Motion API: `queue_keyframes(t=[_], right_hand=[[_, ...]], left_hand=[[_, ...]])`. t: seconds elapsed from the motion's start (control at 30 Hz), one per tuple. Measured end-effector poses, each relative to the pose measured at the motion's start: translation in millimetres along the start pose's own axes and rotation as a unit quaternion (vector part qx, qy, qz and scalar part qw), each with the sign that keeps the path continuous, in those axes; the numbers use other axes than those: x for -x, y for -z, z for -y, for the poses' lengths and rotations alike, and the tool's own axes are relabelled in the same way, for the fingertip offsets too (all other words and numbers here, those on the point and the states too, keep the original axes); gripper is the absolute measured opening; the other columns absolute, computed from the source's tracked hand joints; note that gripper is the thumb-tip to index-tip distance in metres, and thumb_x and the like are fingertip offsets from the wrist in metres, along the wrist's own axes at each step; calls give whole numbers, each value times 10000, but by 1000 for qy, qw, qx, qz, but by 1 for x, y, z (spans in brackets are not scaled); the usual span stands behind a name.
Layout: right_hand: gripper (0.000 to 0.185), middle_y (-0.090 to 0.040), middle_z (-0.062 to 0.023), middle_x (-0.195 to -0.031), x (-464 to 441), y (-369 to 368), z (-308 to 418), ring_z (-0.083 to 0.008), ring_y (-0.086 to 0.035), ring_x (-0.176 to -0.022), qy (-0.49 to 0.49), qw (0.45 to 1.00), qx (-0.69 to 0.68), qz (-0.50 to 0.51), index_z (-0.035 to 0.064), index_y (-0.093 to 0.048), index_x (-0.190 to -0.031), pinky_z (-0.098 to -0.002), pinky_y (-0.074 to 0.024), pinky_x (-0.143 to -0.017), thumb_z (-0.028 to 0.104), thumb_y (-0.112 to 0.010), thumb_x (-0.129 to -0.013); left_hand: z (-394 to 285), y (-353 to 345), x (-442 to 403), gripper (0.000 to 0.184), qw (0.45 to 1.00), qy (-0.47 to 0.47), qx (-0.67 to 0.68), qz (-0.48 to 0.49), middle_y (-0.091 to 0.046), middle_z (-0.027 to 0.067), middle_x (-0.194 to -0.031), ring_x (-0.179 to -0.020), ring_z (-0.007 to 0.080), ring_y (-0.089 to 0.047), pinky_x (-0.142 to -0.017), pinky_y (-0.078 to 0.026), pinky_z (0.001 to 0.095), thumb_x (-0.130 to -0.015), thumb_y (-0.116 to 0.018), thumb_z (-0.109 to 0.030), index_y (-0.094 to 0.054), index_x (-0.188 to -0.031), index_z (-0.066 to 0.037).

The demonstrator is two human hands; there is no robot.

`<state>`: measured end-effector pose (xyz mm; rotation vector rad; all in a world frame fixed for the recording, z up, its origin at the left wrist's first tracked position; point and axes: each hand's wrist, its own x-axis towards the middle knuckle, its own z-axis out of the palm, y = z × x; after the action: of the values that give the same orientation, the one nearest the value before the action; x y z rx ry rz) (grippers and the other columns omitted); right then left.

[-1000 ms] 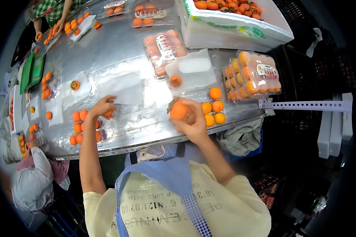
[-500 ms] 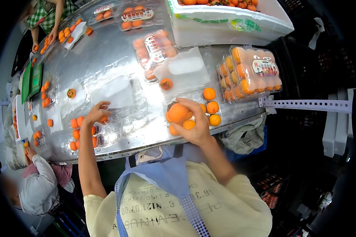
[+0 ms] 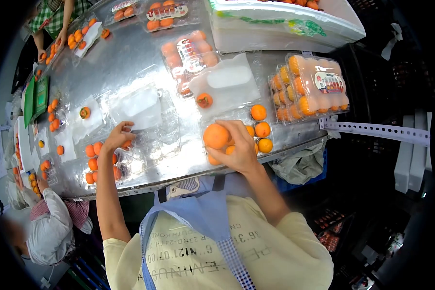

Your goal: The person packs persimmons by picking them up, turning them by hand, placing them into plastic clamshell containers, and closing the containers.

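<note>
Between the thumb and fingers of my right hand (image 3: 237, 147) is an orange persimmon (image 3: 215, 136), held over a clear plastic tray. Several persimmons (image 3: 262, 129) sit in that tray, some partly hidden by my hand. My left hand (image 3: 118, 136) is low over the table, fingers bent and apart, beside another clear tray of persimmons (image 3: 93, 164). One persimmon (image 3: 126, 144) shows just under its thumb; whether they touch is unclear. Beyond my right hand, a single persimmon (image 3: 204, 100) lies on a white liner sheet (image 3: 227, 79).
Stacked, filled clamshell packs (image 3: 314, 87) stand at the right, near a white foam box (image 3: 285, 31) of persimmons. More labelled packs (image 3: 191, 55) lie on the metal table (image 3: 130, 58). Co-workers' hands (image 3: 63, 37) handle fruit at the far left. A perforated metal bar (image 3: 377, 131) juts out right.
My right hand and its persimmon have shifted very slightly. My left hand stays almost in place. The view has tilted a little, and the lower-left co-worker's hands have moved.
</note>
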<state>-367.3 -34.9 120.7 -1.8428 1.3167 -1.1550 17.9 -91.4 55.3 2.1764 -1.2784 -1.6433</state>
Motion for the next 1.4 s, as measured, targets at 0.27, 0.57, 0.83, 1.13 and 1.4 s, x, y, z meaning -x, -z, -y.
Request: queue_keyframes(t=[0.27, 0.57, 0.83, 1.13, 1.4], right_hand=[[520, -593, -121, -932, -3, -9, -5, -268, -607, -813, 17, 999, 30, 38, 17, -595, -1039, -329, -508, -704, 205, -832, -615], [536, -586, -130, -998, -3, -35, 6, -262, -605, -881, -8, 996, -37, 84, 17, -579, -1087, -323, -513, -721, 162, -820, -631], [579, -562, -155, -1091, -6, -59, 10, -284, -593, -950, 0, 984, -102, 148, 16, -497, -1179, -326, -509, -813, 127, -781, -687], [503, -573, -177, -1094, 3, -82, -7, -334, -573, -967, 19, 953, -49, 298, 10, -502, -1158, -377, -466, -823, 181, -714, -734], [507, -568, -152, -1001, 2, -71, -8, -327, -533, -965, 89, 940, 46, 327, 11, -530, -1104, -388, -446, -821, 165, -727, -662]], left_hand=[[5, -2, 3, 521, 1000, -10, 4, -10, -467, 133, -1197, -754, 170, -599, -563, -551, 305, -738, -673, -178, -520, -1234, -132], [2, 0, 11, 516, 996, -3, 93, 1, -459, 110, -1200, -778, 183, -633, -623, -565, 300, -772, -650, -168, -501, -1265, -133], [16, -25, 17, 542, 990, -91, 27, -106, -508, 138, -1132, -717, 178, -621, -557, -541, 309, -705, -641, -142, -519, -1229, -78], [33, -36, 9, 554, 973, -140, 19, -180, -544, 164, -1103, -607, 188, -614, -563, -509, 304, -703, -613, -149, -507, -1239, -55], [27, -42, 15, 575, 973, -101, 102, -180, -544, 185, -1109, -574, 178, -613, -513, -506, 298, -724, -613, -133, -465, -1270, -29]])
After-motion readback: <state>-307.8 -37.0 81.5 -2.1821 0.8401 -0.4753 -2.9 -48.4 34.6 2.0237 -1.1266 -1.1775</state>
